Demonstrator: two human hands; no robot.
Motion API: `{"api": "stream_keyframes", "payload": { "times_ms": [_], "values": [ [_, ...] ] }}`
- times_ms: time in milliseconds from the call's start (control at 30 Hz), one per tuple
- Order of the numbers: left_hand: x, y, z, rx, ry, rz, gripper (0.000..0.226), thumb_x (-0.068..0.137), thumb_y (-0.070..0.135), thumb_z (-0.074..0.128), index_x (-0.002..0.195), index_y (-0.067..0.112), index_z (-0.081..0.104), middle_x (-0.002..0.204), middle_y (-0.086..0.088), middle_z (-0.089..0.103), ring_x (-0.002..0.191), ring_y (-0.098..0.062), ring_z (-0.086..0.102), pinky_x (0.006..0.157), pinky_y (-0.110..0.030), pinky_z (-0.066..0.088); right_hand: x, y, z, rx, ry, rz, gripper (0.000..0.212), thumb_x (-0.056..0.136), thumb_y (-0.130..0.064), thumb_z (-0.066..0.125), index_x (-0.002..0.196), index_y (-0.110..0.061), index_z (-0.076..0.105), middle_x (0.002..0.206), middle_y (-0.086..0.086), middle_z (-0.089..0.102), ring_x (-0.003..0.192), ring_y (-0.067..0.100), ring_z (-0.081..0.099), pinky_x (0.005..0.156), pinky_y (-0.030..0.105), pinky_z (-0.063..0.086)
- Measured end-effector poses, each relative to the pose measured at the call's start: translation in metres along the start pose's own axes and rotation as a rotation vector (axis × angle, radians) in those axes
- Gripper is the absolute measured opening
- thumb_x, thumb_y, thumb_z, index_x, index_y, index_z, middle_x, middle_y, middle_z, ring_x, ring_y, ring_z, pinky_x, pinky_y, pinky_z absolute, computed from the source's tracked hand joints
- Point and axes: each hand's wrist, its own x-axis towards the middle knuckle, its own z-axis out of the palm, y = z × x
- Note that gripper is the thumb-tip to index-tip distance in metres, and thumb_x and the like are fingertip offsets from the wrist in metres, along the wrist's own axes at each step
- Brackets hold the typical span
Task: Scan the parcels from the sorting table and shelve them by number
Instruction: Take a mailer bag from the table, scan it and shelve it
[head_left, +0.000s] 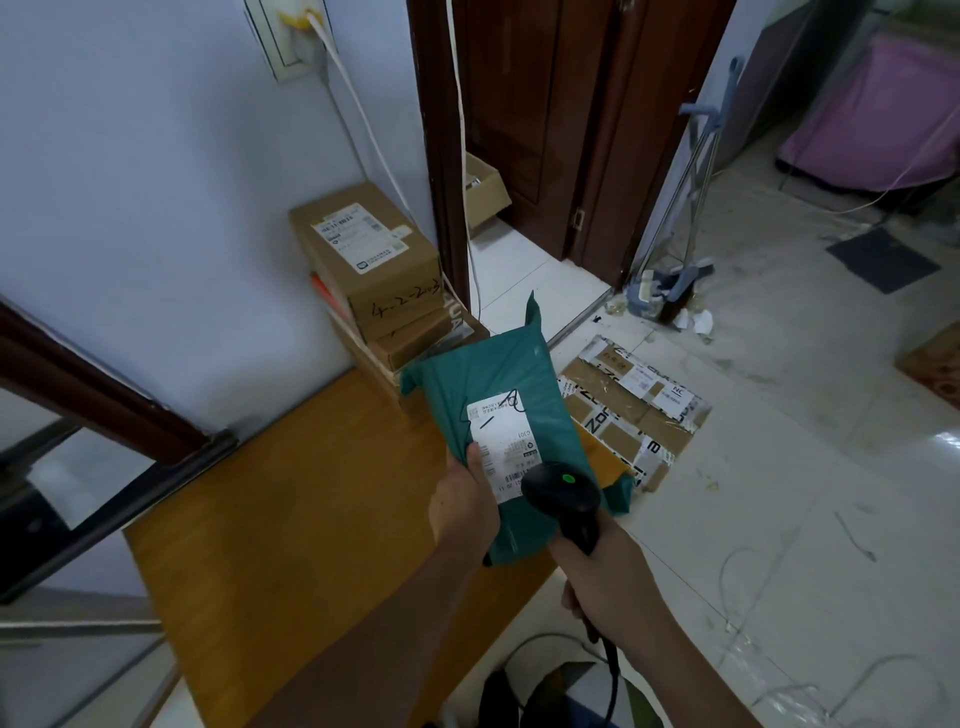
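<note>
Nearest the camera, the right hand is wrapped around the handle of a black barcode scanner, whose head shows a small green light and points at the label of the teal parcel. That teal parcel, a soft plastic mailer with a white shipping label marked in black pen, is gripped at its near left edge by the left hand, thumb lying on the label's edge. The parcel is held up above the far right corner of the wooden bench. Beyond the parcel, at the bench's far end against the pale wall, stands a stack of cardboard boxes; the top one bears a label and handwritten numbers on its side. Right of the parcel, a flattened taped carton lies on the tiled floor. A dustpan stands by the doorframe further off.
</note>
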Motion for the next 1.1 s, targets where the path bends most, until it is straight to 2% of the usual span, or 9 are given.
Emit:
{"api": "stream_keyframes", "payload": {
  "times_ms": [233, 333, 400, 500, 733, 833, 933, 1000, 1100],
  "values": [
    [-0.02, -0.015, -0.018, 0.001, 0.042, 0.052, 0.058, 0.111, 0.05, 0.019, 0.148, 0.013, 0.044, 0.127, -0.014, 0.068, 0.112, -0.033, 0.066, 0.097, -0.044, 0.052, -0.025, 0.003, 0.015, -0.007, -0.043, 0.005, 0.007, 0.091, -0.014, 0.06, 0.096, -0.017, 0.056, 0.057, 0.009, 0.061, 0.042, 0.013, 0.057, 0.046, 0.027, 0.048],
    [-0.032, -0.026, -0.029, 0.146, 0.01, 0.072, 0.051, 0.115, 0.039, 0.021, 0.155, 0.012, 0.037, 0.137, -0.014, 0.061, 0.119, -0.03, 0.063, 0.099, -0.036, 0.049, -0.038, 0.005, 0.029, -0.012, -0.052, 0.002, 0.004, 0.094, -0.013, 0.059, 0.096, -0.014, 0.056, 0.057, 0.008, 0.061, 0.04, 0.011, 0.057, 0.045, 0.025, 0.046],
    [-0.038, -0.034, -0.036, 0.117, 0.033, 0.059, 0.058, 0.113, 0.048, 0.017, 0.15, 0.013, 0.042, 0.133, -0.014, 0.064, 0.116, -0.03, 0.064, 0.095, -0.035, 0.049, -0.046, 0.007, 0.038, -0.004, -0.038, 0.0, 0.004, 0.094, -0.012, 0.059, 0.095, -0.013, 0.056, 0.058, 0.009, 0.06, 0.04, 0.012, 0.056, 0.045, 0.027, 0.045],
    [-0.045, -0.05, -0.041, 0.005, 0.103, 0.033, 0.095, 0.093, 0.074, -0.002, 0.143, 0.011, 0.048, 0.124, -0.016, 0.07, 0.112, -0.034, 0.068, 0.099, -0.046, 0.054, -0.059, 0.008, 0.047, 0.006, -0.013, -0.001, 0.007, 0.092, -0.01, 0.059, 0.096, -0.015, 0.056, 0.06, 0.011, 0.06, 0.04, 0.013, 0.057, 0.045, 0.029, 0.046],
    [-0.063, -0.07, -0.064, -0.047, 0.121, -0.003, 0.104, 0.086, 0.078, -0.004, 0.145, 0.011, 0.049, 0.122, -0.015, 0.071, 0.11, -0.035, 0.069, 0.097, -0.048, 0.056, -0.085, 0.005, 0.06, -0.029, -0.055, -0.01, 0.01, 0.093, -0.015, 0.059, 0.101, -0.019, 0.055, 0.062, 0.01, 0.062, 0.04, 0.013, 0.057, 0.046, 0.027, 0.046],
    [-0.071, -0.077, -0.076, -0.055, 0.123, 0.008, 0.097, 0.091, 0.075, -0.002, 0.143, 0.012, 0.05, 0.119, -0.014, 0.072, 0.107, -0.034, 0.069, 0.095, -0.049, 0.056, -0.093, 0.005, 0.066, -0.027, -0.07, -0.024, 0.014, 0.093, -0.016, 0.059, 0.105, -0.022, 0.056, 0.06, 0.01, 0.062, 0.041, 0.014, 0.058, 0.046, 0.027, 0.046],
    [-0.077, -0.081, -0.089, -0.027, 0.122, -0.007, 0.074, 0.106, 0.062, 0.011, 0.141, 0.011, 0.051, 0.12, -0.015, 0.071, 0.109, -0.036, 0.068, 0.096, -0.048, 0.054, -0.1, 0.002, 0.068, 0.006, -0.041, -0.054, 0.015, 0.093, -0.013, 0.06, 0.105, -0.022, 0.058, 0.058, 0.01, 0.061, 0.045, 0.017, 0.058, 0.045, 0.027, 0.046],
    [-0.082, -0.085, -0.101, -0.037, 0.125, 0.006, 0.068, 0.108, 0.059, 0.014, 0.137, 0.012, 0.053, 0.117, -0.014, 0.072, 0.106, -0.035, 0.069, 0.094, -0.047, 0.054, -0.102, -0.002, 0.065, 0.018, 0.014, -0.089, 0.004, 0.094, -0.012, 0.061, 0.097, -0.013, 0.06, 0.058, 0.013, 0.063, 0.043, 0.016, 0.058, 0.044, 0.029, 0.045],
    [-0.091, -0.093, -0.122, -0.062, 0.129, 0.043, 0.062, 0.109, 0.057, 0.017, 0.132, 0.014, 0.056, 0.112, -0.01, 0.072, 0.101, -0.03, 0.069, 0.093, -0.045, 0.055, -0.098, -0.012, 0.057, 0.012, 0.14, -0.152, 0.012, 0.092, -0.011, 0.064, 0.082, -0.005, 0.063, 0.063, 0.016, 0.067, 0.053, 0.025, 0.064, 0.055, 0.04, 0.05]
  ]
}}
